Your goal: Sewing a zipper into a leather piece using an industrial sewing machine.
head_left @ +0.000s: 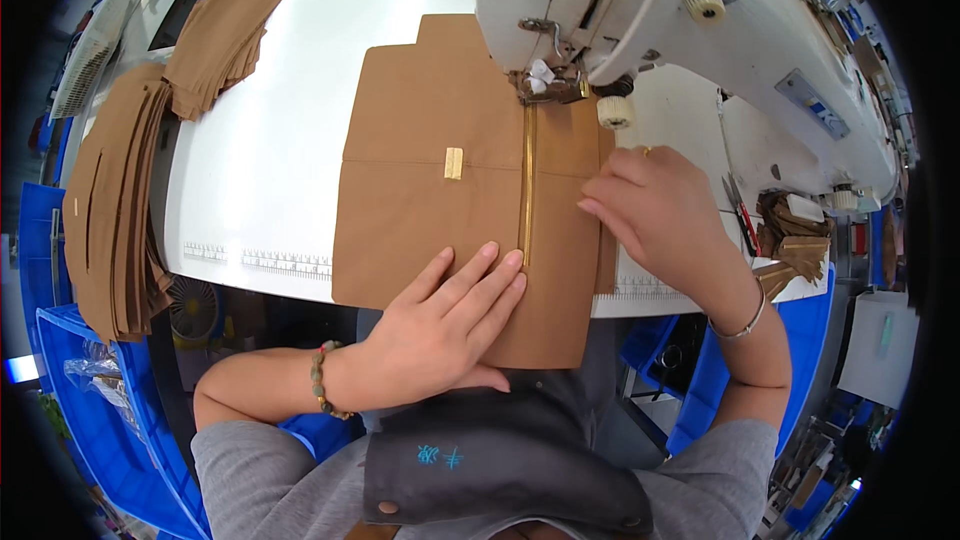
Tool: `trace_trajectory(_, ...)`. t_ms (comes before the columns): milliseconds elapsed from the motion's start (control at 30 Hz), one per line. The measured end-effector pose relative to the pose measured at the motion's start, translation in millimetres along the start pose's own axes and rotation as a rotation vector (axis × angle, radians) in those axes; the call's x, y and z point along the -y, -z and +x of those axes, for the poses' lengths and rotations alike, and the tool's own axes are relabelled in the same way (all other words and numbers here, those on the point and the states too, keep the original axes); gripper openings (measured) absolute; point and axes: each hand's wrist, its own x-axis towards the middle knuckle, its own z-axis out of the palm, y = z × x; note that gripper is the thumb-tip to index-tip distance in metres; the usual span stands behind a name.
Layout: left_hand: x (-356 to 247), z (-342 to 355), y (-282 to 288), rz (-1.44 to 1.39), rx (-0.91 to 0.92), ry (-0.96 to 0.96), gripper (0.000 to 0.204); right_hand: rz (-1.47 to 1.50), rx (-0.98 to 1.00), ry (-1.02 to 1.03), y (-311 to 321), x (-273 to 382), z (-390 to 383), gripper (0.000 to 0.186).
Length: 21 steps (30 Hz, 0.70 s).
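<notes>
A flat brown leather-like panel [400,215] lies on the white table under the needle area [545,88] of a sewing machine [640,0]. A narrow gold strip [529,190] runs down it from the presser foot, and a small gold tab [454,164] sits left of that. My left hand [435,330] rests on the panel's near part, fingers stretched out with their tips beside the strip's lower end. At the right edge, my right hand [655,210] is closed in a pinch over the brown material; a second brown layer [607,265] shows beneath. The pinched spot is partly hidden.
Stacks of brown pieces [115,210] hang over the table's left end, with more pieces [225,40] behind. Red-handled scissors [742,215] and brown scraps [790,230] lie at right. A ruler scale [270,262] follows the near edge. Blue bins [110,410] stand below.
</notes>
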Motion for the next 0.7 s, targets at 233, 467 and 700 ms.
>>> trace_trajectory(233, 7, -1, 8, -0.272, -0.017, 0.094, 0.046, 0.302, 0.111, -0.095, 17, 42, -51, 0.014)
trace_trajectory(467, 21, 4, 31, -0.994, -0.091, 0.372, 0.036, 0.269, -0.172, 0.029, -26, 72, -53, 0.019)
trace_trajectory(700, 15, 1, 43, -0.653, -0.203, 0.224, 0.037, 0.145, -0.253, 0.102, -52, 78, -50, 0.029)
